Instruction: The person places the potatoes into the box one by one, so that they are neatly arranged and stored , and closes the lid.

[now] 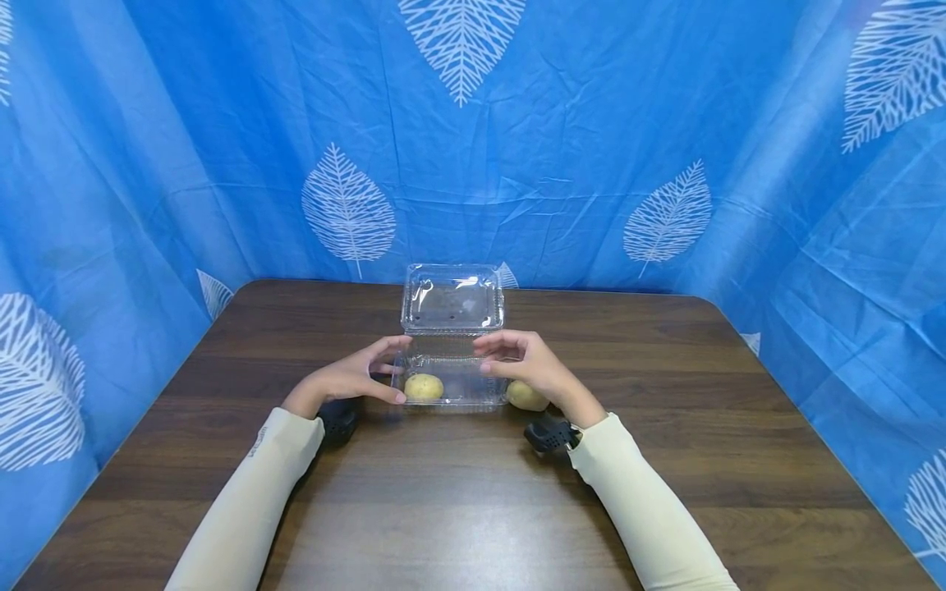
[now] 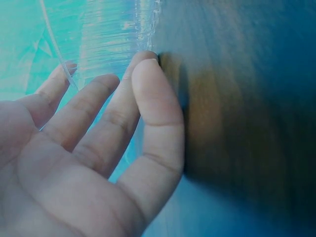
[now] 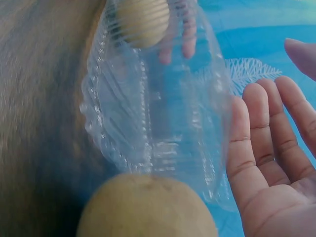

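A clear plastic clamshell container point(image 1: 461, 379) lies on the table with its lid point(image 1: 452, 297) raised at the back. One potato point(image 1: 424, 387) sits inside it, at the front left. A second potato point(image 1: 525, 396) is outside, by the container's right end and partly under my right wrist; it looms large at the bottom of the right wrist view. My left hand point(image 1: 353, 375) is spread at the container's left end, thumb near its front corner, fingers loosely bent. Over the right end hovers my right hand point(image 1: 534, 361), its relaxed fingers holding nothing.
The brown wooden table point(image 1: 473, 509) reaches back to a blue curtain point(image 1: 517, 164) with white leaf prints, which also hangs along both sides. Each wrist carries a black camera, and pale sleeves cover both forearms.
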A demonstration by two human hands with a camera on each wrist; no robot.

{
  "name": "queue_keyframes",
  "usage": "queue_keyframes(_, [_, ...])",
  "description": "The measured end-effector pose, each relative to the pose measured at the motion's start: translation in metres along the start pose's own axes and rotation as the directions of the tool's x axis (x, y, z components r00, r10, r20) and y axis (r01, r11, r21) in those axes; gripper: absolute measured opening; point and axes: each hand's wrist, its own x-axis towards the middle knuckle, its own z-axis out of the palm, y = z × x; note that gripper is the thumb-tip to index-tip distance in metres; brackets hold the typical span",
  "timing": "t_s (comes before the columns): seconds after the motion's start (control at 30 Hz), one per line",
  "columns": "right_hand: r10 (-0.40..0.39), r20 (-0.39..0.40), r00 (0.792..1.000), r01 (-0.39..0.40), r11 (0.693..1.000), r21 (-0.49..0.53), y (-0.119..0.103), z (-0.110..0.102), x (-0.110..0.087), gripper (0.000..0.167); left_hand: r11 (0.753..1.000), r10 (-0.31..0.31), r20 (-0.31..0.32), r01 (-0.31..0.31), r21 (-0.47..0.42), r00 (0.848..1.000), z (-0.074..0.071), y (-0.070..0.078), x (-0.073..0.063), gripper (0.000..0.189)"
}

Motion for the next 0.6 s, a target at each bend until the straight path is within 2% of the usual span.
queue_keyframes(0.17, [0.025, -0.047, 0.999, -0.023, 0.999, 0.04, -0.002, -0.006, -0.006, 0.046, 1.0, -0.001, 0.0, 0.001, 0.007, 1.0, 0.0, 0.0, 0.0, 0.107])
queue_keyframes(0.3, [0.01, -0.057, 0.998, -0.006, 0.998, 0.059, -0.002, -0.012, -0.009, 0.046, 1.0, -0.003, -0.001, 0.003, 0.013, 1.0, 0.0, 0.001, 0.0, 0.107])
queue_keyframes(0.6, [-0.018, -0.056, 0.998, 0.017, 1.0, -0.017, -0.001, -0.027, -0.018, 0.04, 1.0, -0.003, -0.001, 0.003, 0.013, 1.0, 0.001, 0.001, -0.001, 0.107])
